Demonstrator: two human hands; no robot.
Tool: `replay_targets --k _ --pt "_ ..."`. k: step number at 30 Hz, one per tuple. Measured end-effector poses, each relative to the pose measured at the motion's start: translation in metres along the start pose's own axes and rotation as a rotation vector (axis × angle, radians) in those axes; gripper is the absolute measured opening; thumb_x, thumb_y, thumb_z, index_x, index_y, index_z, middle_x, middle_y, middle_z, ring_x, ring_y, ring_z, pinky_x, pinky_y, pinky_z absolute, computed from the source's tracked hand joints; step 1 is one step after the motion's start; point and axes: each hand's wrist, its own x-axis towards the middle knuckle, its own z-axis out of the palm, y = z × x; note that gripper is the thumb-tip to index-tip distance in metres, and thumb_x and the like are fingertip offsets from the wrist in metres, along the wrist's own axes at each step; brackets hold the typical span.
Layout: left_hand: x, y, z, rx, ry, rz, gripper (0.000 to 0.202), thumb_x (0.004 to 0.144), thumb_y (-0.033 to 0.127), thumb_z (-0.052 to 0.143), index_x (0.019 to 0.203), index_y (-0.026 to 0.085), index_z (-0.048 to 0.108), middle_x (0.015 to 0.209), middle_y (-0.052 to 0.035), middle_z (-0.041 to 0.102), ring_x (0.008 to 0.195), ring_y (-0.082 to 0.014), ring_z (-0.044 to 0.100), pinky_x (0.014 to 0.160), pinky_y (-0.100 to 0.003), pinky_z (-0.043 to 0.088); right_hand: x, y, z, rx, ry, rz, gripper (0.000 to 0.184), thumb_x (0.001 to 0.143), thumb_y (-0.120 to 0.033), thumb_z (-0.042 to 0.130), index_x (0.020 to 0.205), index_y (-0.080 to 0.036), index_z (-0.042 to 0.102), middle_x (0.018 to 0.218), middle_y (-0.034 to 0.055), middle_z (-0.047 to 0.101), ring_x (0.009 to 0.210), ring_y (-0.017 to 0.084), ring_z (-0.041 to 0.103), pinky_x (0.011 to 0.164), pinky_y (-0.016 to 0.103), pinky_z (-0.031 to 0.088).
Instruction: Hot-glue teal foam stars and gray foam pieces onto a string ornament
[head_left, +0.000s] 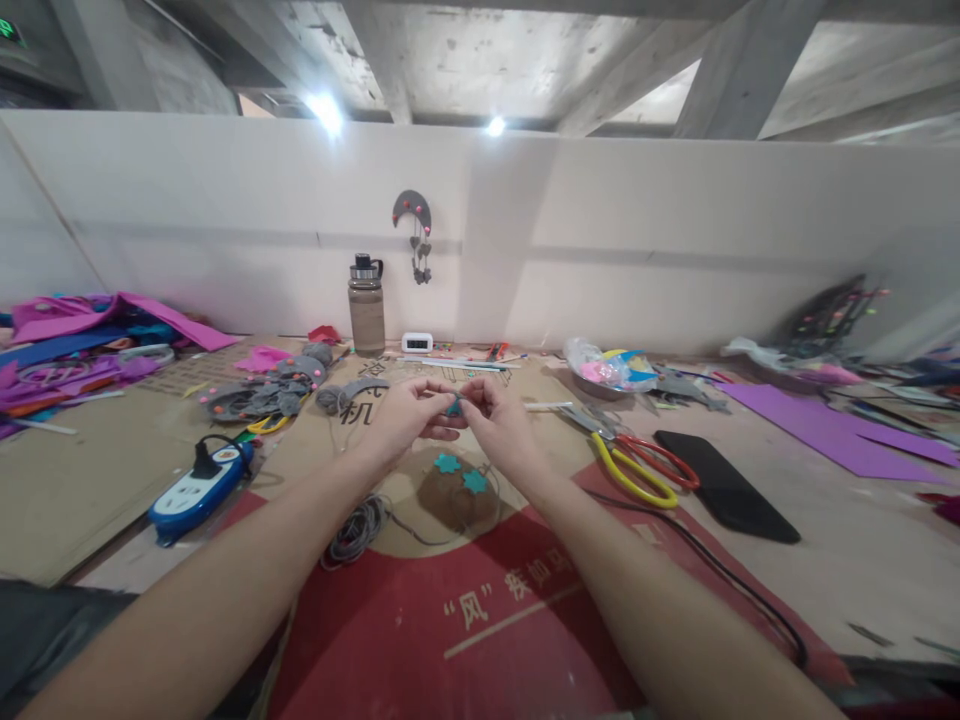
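My left hand [409, 412] and my right hand [495, 415] meet above the middle of the table, fingers pinched together on a small teal felt piece [454, 405]. Just below them lies a brown felt round [459, 497] with two teal flower shapes [448, 463] on it. A coil of grey cord [358, 528] rests to the left of the round, with a strand running toward it. All of this sits on a cardboard sheet with a red printed area [465, 620].
Yellow and red scissors [637, 465] and a black phone [724, 485] lie to the right. A blue-white power strip [196, 490] sits left. Grey felt pieces [262, 395], a water bottle [366, 305], a small clock [417, 342] and purple sheets [825, 430] lie around.
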Motion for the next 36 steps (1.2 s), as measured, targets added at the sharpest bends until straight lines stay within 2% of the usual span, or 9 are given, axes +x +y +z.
replay_targets --k 5,8,12,14,17,25,30,33,36 --pt "0.0 0.0 -0.002 -0.018 0.026 -0.013 0.026 0.063 0.031 0.07 0.079 0.016 0.056 0.075 -0.0048 0.065 0.062 -0.0174 0.065 0.055 -0.032 0.054 -0.002 -0.005 -0.002 -0.123 0.033 -0.049 0.014 0.077 -0.026 0.049 0.09 -0.021 0.05 0.066 -0.0026 0.051 0.06 0.013 0.049 0.058 0.026 0.039" --pt "0.0 0.001 -0.003 0.012 0.076 0.018 0.023 0.063 0.031 0.069 0.076 0.016 0.058 0.075 -0.003 0.063 0.065 -0.0148 0.062 0.054 -0.028 0.052 -0.004 -0.007 -0.004 -0.223 0.054 -0.106 0.019 0.078 -0.026 0.05 0.096 -0.021 0.051 0.067 -0.0017 0.049 0.063 0.014 0.049 0.062 0.027 0.039" --pt "0.002 0.002 -0.005 0.07 0.163 0.07 0.015 0.061 0.026 0.067 0.069 0.015 0.062 0.064 0.0008 0.055 0.056 -0.0076 0.051 0.041 -0.015 0.034 -0.006 -0.01 -0.005 -0.305 0.057 -0.197 0.016 0.08 -0.024 0.049 0.094 -0.021 0.056 0.079 0.003 0.054 0.073 0.017 0.051 0.067 0.028 0.04" --pt "0.003 0.002 -0.005 0.036 0.157 0.06 0.014 0.06 0.025 0.067 0.067 0.015 0.061 0.055 0.0032 0.049 0.048 -0.0054 0.043 0.037 -0.015 0.025 -0.007 -0.012 -0.005 -0.325 0.045 -0.247 0.015 0.082 -0.022 0.048 0.092 -0.021 0.058 0.085 0.0049 0.056 0.077 0.017 0.052 0.071 0.029 0.041" --pt "0.005 0.001 -0.006 -0.025 0.121 0.038 0.015 0.061 0.024 0.068 0.068 0.014 0.06 0.051 0.004 0.047 0.043 -0.0047 0.038 0.036 -0.016 0.021 -0.008 -0.014 -0.006 -0.372 0.026 -0.307 0.017 0.084 -0.019 0.044 0.091 -0.021 0.059 0.09 0.0062 0.055 0.083 0.017 0.052 0.075 0.029 0.041" --pt "0.004 -0.001 -0.003 -0.106 0.106 -0.006 0.016 0.062 0.023 0.068 0.07 0.013 0.058 0.059 0.0007 0.055 0.049 -0.0078 0.052 0.043 -0.019 0.036 -0.008 -0.01 -0.009 -0.652 -0.018 -0.427 0.023 0.088 -0.017 0.038 0.092 -0.021 0.061 0.084 0.0062 0.051 0.079 0.017 0.049 0.069 0.027 0.039" --pt "0.004 -0.001 -0.003 -0.146 0.098 -0.016 0.014 0.063 0.022 0.068 0.068 0.013 0.058 0.06 0.0012 0.056 0.051 -0.0071 0.053 0.046 -0.018 0.039 -0.008 -0.011 -0.007 -0.753 -0.069 -0.505 0.024 0.085 -0.011 0.038 0.088 -0.018 0.061 0.084 0.0081 0.051 0.077 0.018 0.046 0.069 0.03 0.038" --pt "0.004 -0.002 -0.004 -0.178 0.098 -0.025 0.012 0.063 0.021 0.067 0.068 0.013 0.059 0.059 0.0014 0.056 0.051 -0.0068 0.053 0.047 -0.018 0.04 -0.009 -0.011 -0.003 -0.682 -0.074 -0.471 0.023 0.086 -0.014 0.039 0.087 -0.019 0.061 0.083 0.0074 0.052 0.076 0.018 0.047 0.068 0.029 0.038" --pt "0.004 -0.002 -0.005 -0.196 0.087 -0.026 0.012 0.063 0.02 0.067 0.068 0.013 0.059 0.06 0.0008 0.057 0.051 -0.0065 0.053 0.047 -0.018 0.041 -0.009 -0.011 0.0 -0.479 0.005 -0.352 0.019 0.087 -0.022 0.043 0.084 -0.019 0.061 0.081 0.0053 0.055 0.076 0.016 0.05 0.069 0.028 0.039"
